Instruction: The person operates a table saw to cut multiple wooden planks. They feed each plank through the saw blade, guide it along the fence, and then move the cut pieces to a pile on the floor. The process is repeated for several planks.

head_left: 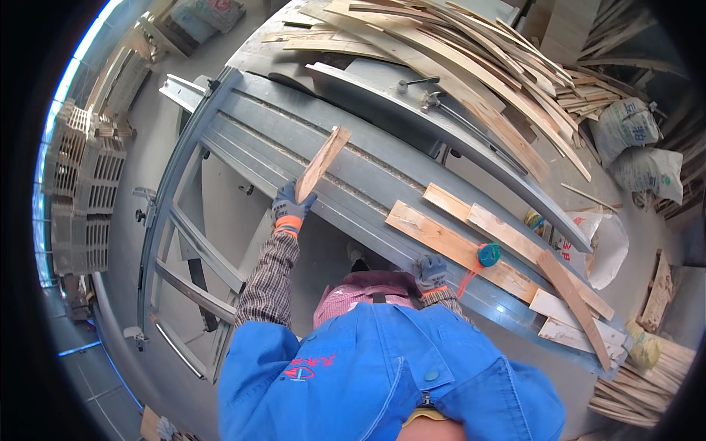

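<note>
Grey-gloved, our left hand (292, 206) is closed on the near end of a short wooden board (322, 166) held out over the table (353, 209). We judge this board light, stiff and dry, with edges apt to splinter; its long sides, nearer the middle, offer us a steadier hold. Grooved grey metal forms the table. Farther right, our right hand (430, 273) rests at its edge; whether it grips, we cannot tell. Beside it, a round teal object (488, 254) sits on flat, straight-edged planks (440, 236).
</note>
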Motion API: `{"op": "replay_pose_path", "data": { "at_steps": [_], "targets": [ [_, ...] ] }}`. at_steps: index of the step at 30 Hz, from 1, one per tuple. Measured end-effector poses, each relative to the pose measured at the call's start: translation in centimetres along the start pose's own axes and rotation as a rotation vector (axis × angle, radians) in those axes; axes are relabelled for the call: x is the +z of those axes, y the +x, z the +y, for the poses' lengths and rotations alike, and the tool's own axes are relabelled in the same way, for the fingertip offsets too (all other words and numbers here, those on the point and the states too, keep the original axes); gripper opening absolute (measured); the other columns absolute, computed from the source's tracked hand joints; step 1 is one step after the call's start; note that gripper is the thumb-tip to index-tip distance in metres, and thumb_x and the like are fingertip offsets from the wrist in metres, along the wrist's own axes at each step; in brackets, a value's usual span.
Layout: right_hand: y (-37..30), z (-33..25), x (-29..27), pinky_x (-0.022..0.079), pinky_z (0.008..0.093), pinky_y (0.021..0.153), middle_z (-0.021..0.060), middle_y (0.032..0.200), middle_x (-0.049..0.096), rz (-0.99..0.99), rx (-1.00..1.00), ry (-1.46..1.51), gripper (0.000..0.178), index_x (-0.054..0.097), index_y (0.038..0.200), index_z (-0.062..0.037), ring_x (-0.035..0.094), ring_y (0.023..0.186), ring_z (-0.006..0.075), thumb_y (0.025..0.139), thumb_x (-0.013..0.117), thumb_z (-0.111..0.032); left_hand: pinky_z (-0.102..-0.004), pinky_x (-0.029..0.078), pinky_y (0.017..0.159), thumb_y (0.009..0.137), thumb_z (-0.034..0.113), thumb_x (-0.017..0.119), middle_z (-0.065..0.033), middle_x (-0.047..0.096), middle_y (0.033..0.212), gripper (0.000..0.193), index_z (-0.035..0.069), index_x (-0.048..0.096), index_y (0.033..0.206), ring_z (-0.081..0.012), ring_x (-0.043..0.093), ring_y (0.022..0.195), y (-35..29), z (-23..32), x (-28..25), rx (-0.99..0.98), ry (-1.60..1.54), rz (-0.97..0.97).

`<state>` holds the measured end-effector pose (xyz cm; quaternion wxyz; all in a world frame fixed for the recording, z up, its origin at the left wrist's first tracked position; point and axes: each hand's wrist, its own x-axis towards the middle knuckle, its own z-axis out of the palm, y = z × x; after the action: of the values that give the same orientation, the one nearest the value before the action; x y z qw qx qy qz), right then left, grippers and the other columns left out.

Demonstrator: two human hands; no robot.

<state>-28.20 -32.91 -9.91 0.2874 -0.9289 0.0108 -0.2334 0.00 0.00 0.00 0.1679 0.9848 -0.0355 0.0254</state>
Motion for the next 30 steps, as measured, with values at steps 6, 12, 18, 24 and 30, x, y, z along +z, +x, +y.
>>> {"op": "replay_pose_path", "data": {
  "at_steps": [6,12,18,24,30],
  "targets": [
    [1.3,-1.6,1.3,0.045,0.0455,0.063,0.011,0.075,0.057,-0.036,0.027,-0.065,0.013,0.058,0.08,-0.0117,0.056,0.07,0.0329,0.077,0.068,-0.02,-0.0427,0.049,0.088,0.069,0.052,0.077,-0.0186,0.061,0.109,0.075,0.007,0.055,0.125,-0.0354,0.059,0.101,5.7,-3.1,-1.3,0.013,-0.039,0.02],
    [2.7,-3.2,-0.1,0.046,0.0465,0.069,0.0139,0.081,0.061,-0.184,0.202,-0.077,0.013,0.061,0.08,-0.0097,0.058,0.077,0.0349,0.08,0.068,-0.021,-0.0444,0.048,0.091,0.069,0.05,0.077,-0.0196,0.058,0.114,0.077,0.009,0.051,0.129,-0.0368,0.057,0.105,9.3,-3.6,-1.3,-0.002,-0.039,-0.015],
    [9.5,-8.0,-0.5,0.047,0.0454,0.068,0.0146,0.082,0.064,-0.226,0.195,0.094,0.014,0.064,0.084,-0.0056,0.06,0.077,0.0356,0.08,0.068,-0.018,-0.0449,0.047,0.09,0.069,0.041,0.079,-0.019,0.058,0.11,0.075,0.016,0.052,0.134,-0.0373,0.056,0.104,11.8,-2.7,-0.3,-0.026,-0.156,-0.031],
    [23.1,-11.2,7.0,0.048,0.0448,0.075,0.0181,0.09,0.065,-0.297,-0.018,0.222,0.022,0.065,0.104,-0.0074,0.061,0.085,0.0373,0.084,0.064,-0.017,-0.0457,0.046,0.093,0.07,0.042,0.076,-0.0162,0.058,0.117,0.07,0.022,0.053,0.133,-0.0364,0.054,0.11,13.1,-2.1,-0.7,-0.028,-0.067,-0.028],
    [34.9,-13.0,16.8,0.046,0.045,0.094,0.0218,0.125,0.055,-0.354,-0.221,0.159,0.045,0.055,0.125,-0.0087,0.055,0.111,0.0397,0.082,0.061,-0.018,-0.0437,0.047,0.093,0.075,0.048,0.071,-0.0108,0.058,0.123,0.066,0.027,0.053,0.134,-0.031,0.054,0.114,14.1,-0.9,-1.6,-0.08,0.061,-0.055]
  ]
}}
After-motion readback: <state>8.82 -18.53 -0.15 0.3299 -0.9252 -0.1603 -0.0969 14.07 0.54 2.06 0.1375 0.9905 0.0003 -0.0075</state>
